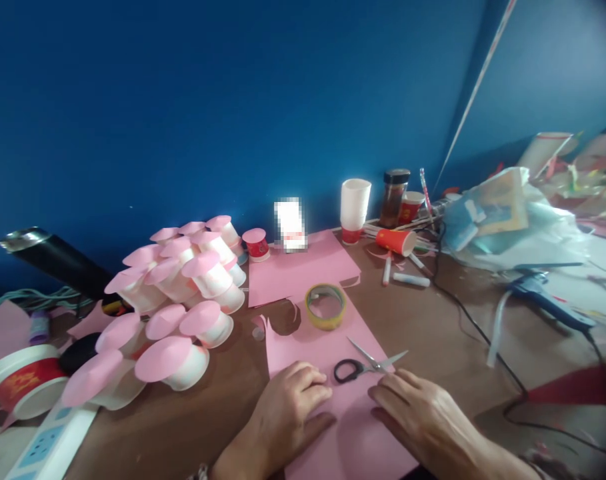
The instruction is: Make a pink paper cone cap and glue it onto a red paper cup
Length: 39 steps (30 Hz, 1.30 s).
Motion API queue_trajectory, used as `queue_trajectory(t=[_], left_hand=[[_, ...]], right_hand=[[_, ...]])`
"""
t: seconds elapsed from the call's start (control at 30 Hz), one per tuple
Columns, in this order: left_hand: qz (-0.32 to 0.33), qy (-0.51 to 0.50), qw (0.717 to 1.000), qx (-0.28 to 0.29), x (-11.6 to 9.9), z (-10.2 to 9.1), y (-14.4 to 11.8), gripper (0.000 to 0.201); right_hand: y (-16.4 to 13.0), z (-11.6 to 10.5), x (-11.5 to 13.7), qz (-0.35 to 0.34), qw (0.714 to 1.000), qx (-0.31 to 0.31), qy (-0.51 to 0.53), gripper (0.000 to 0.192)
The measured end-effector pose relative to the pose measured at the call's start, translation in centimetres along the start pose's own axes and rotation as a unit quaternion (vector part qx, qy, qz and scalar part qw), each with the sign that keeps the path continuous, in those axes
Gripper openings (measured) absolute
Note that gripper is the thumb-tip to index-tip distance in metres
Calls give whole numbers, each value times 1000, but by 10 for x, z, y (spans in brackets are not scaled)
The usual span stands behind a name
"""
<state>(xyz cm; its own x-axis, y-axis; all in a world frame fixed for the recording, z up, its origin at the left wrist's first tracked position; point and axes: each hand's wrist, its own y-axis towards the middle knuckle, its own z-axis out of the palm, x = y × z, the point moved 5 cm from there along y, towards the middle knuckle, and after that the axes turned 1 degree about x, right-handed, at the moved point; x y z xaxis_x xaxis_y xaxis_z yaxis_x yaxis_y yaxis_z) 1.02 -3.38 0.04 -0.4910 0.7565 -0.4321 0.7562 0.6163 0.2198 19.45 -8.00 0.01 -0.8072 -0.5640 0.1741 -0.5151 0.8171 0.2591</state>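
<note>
Pink paper sheet [333,400] is lying flat on the table, both hands pressing it: left hand [287,407] loosely curled, right hand [423,410] flat, empty, nearing the open scissors [367,365]; gripping them seems next.

Pink paper sheet [333,413], black-handled scissors [365,365], yellow tape roll [325,306], brown desk [193,427], deep blue wall [207,100], pink-topped white cups [175,363].

deep blue wall [193,100] behind a brown wooden table [447,347] — soft, even light, corner at right
</note>
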Motion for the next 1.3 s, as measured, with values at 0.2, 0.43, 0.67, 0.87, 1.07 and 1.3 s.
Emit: queue_trajectory(t=[0.2, 0.43, 0.67, 0.87, 1.07, 1.3], left_hand=[[7, -17, 999, -28, -2, -2, -2, 25], [-9, -20, 999, -29, -6, -3, -3, 25], [-17, -14, 1000, -18, -6, -6, -9, 25], [-14, 40, 999, 6, -15, -18, -7, 18], [-25, 129, 988, -76, -17, -35, 31, 17], [-66, 194, 974, -94, 10, -17, 72, 30]], right_hand=[[-17, -10, -25, 118, 993, -27, -4, 19], [-17, -21, -35, 153, 988, 8, -7, 22], [-25, -29, -88, 186, 979, 49, -70, 20], [-16, -46, -91, 193, 978, -6, -81, 19], [18, -37, -27, 66, 998, -11, 5, 18], [23, 10, 30, -52, 996, 22, 68, 44]])
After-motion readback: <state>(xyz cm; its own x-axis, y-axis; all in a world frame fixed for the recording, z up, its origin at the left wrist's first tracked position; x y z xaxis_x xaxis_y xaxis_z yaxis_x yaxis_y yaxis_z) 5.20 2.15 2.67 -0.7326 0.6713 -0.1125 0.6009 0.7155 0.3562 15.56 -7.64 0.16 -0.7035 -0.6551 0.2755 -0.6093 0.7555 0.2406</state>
